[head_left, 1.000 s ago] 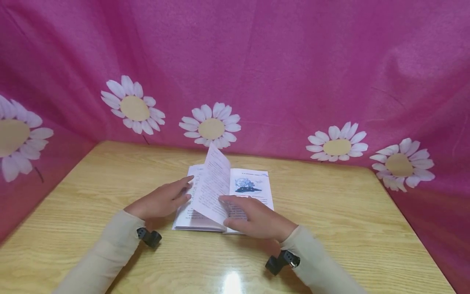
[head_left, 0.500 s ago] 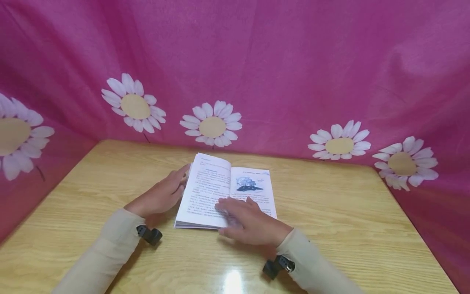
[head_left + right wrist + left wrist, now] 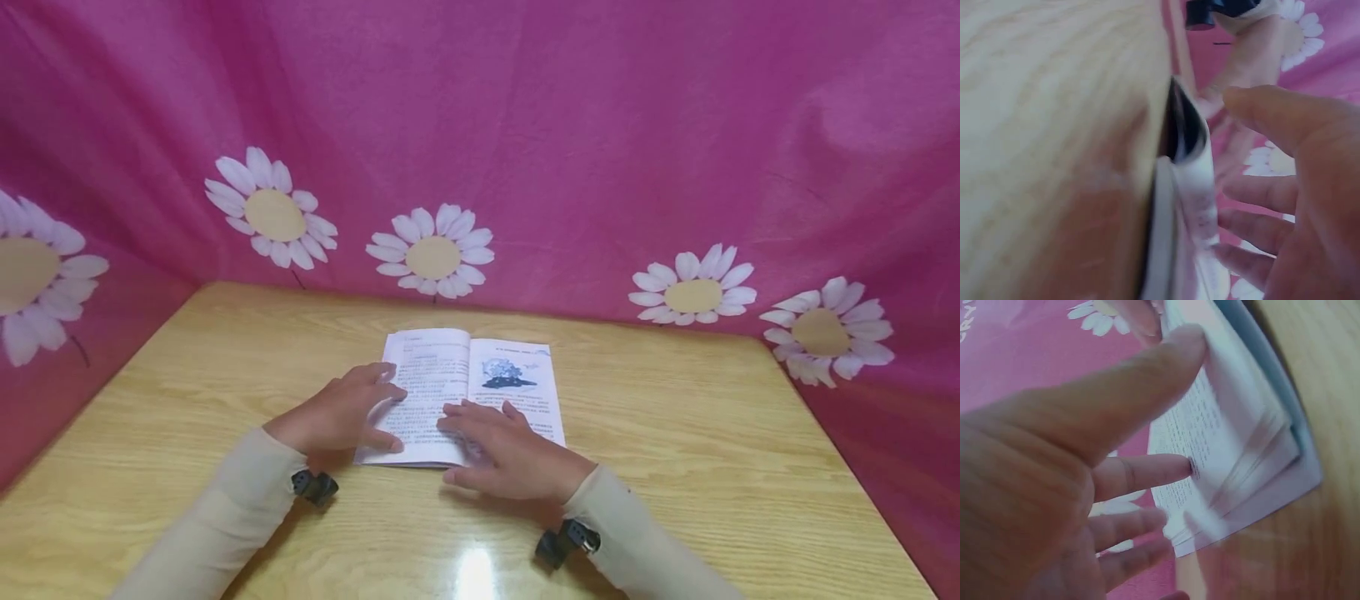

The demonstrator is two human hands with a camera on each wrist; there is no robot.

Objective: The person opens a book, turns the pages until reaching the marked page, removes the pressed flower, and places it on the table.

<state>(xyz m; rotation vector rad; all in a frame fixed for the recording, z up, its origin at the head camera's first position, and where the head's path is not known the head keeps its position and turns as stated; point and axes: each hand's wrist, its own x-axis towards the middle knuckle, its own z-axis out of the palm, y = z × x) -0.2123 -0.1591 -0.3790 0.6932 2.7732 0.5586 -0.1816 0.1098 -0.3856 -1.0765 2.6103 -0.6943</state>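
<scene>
An open book (image 3: 435, 358) lies on the wooden table, with text on its left page and a blue picture above text on the right one. My left hand (image 3: 341, 414) spreads over the outer part of the left page, thumb and fingertips at the paper. In the left wrist view the thumb (image 3: 1141, 381) and fingers (image 3: 1147, 475) reach over the printed page near the book's corner. My right hand (image 3: 517, 454) lies with extended fingers across the lower middle of the book, covering part of the right page. The right wrist view shows its fingers (image 3: 1260, 225) against the pages.
The wooden table (image 3: 712, 467) extends around the book on all sides. Behind it hangs a pink cloth (image 3: 562, 150) printed with white daisies. Black wrist cameras (image 3: 315, 487) sit on both wrists, over beige sleeves (image 3: 217, 517).
A raised page has turned over to the left and now lies flat. My left hand has moved from the book's left edge onto that page; the right hand has shifted slightly.
</scene>
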